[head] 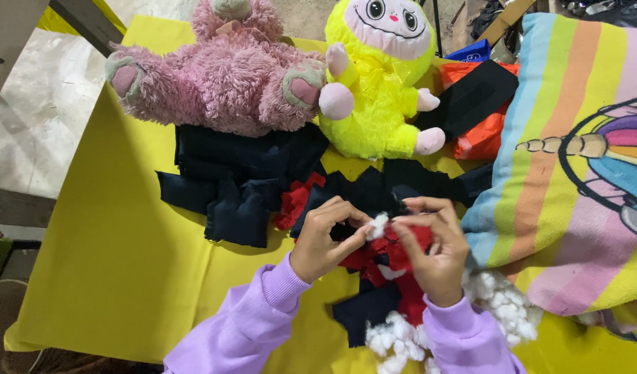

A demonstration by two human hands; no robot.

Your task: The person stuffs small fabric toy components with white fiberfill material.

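On the yellow table cover (111,263), just in front of me, my left hand (325,239) and right hand (433,253) meet over a red and dark fabric piece (395,260). Both hands pinch shut, the right gripping the fabric and a tuft of white stuffing (379,225), the left closed on the fabric's dark edge. More loose stuffing (498,305) lies beside my right wrist, with a pink plush bear (221,76) and a yellow plush toy (374,90) farther off.

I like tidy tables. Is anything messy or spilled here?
Yes. White stuffing lies loose in clumps on the yellow cloth by the right hand. Dark fabric pieces are scattered unevenly below the pink plush toy.
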